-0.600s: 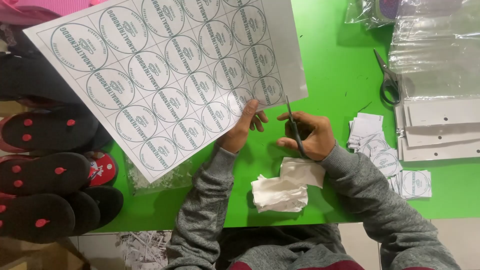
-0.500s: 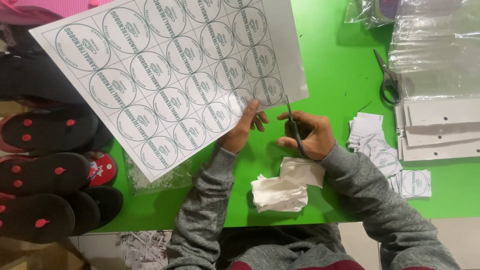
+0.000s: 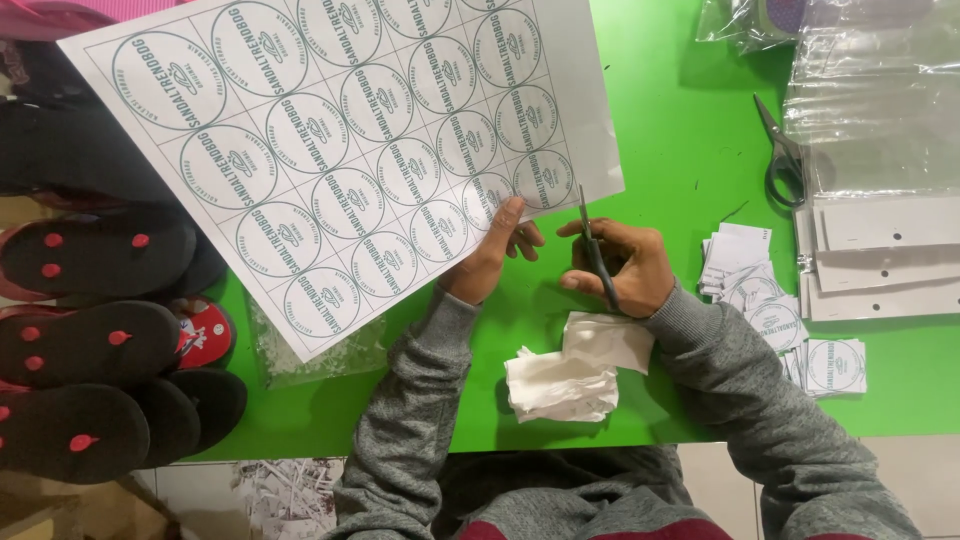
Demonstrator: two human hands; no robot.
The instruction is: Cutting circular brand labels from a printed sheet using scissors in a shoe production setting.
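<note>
Holding the label sheet in my left hand, my right hand grips scissors at its edge (few cut labels stacked, most rows uncut).

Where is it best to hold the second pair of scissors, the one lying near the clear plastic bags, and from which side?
Probably by the dark handle loops of the spare scissors, coming from the near side: the loops face the person, the blades point away, and green table lies bare to their left.
</note>
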